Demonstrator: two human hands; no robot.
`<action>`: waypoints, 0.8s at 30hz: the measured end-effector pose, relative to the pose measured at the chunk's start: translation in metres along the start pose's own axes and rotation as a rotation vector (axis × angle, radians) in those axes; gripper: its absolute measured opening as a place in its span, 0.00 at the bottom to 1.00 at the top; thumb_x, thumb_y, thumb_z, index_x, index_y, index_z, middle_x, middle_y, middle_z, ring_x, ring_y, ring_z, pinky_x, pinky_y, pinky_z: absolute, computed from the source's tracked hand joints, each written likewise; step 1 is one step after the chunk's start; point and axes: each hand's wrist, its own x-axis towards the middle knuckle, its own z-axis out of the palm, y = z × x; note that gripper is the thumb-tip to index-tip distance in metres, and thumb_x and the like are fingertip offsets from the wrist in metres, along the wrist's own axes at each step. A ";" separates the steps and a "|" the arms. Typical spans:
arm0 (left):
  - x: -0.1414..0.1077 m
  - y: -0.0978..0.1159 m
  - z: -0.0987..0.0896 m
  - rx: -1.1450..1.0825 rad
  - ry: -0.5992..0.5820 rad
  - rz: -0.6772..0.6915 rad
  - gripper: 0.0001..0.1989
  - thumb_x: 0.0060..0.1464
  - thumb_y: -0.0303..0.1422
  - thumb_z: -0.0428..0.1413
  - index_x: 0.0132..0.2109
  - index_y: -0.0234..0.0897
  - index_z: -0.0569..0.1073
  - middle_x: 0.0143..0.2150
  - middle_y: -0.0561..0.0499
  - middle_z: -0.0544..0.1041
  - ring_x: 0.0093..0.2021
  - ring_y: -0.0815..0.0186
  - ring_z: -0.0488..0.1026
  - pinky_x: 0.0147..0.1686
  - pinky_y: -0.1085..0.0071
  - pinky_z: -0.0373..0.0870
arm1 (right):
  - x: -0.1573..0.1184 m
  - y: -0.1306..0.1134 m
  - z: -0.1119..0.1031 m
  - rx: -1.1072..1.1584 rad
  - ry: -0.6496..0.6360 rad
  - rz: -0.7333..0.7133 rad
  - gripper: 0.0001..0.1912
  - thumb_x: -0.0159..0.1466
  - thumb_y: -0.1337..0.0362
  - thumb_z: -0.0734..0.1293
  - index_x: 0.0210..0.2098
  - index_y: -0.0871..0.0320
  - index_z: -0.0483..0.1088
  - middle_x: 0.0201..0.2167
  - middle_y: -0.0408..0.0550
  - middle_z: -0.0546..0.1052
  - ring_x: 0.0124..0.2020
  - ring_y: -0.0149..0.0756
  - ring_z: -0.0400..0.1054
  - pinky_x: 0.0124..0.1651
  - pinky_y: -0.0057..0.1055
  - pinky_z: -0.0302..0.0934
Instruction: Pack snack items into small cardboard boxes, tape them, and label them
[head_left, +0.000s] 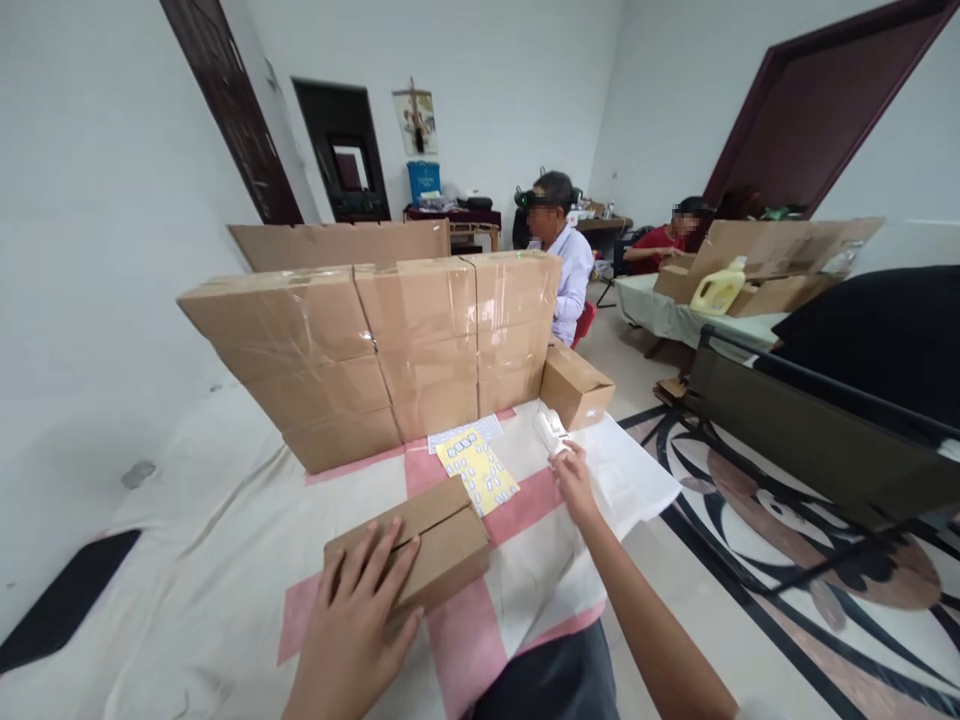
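A brown cardboard box [442, 545] lies on the cloth-covered table in front of me, its top flaps meeting at a seam. My left hand [364, 600] rests on the near left part of its top, fingers spread. To the right, the fingers of my right hand [574, 480] are closed on the near end of a white tape dispenser [553, 430], close to the table surface. A yellow sheet with small printed labels [478, 470] lies just beyond the box. Partly under it is a pale blue patterned sheet [465, 432].
A wall of stacked, taped cartons [420, 340] stands along the table's far side. Another carton [576, 388] sits at its right end. Two people [570, 260] work farther back. A yellow jug [718, 288] stands on another table. A dark folding cot [810, 450] is at right.
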 end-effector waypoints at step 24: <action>-0.029 0.074 -0.084 -0.991 -0.006 -0.168 0.11 0.65 0.35 0.57 0.33 0.39 0.72 0.31 0.51 0.75 0.33 0.66 0.73 0.35 0.71 0.68 | -0.204 -0.165 -0.006 0.148 -0.906 -0.387 0.11 0.68 0.57 0.69 0.33 0.56 0.77 0.67 0.52 0.58 0.74 0.46 0.51 0.69 0.38 0.56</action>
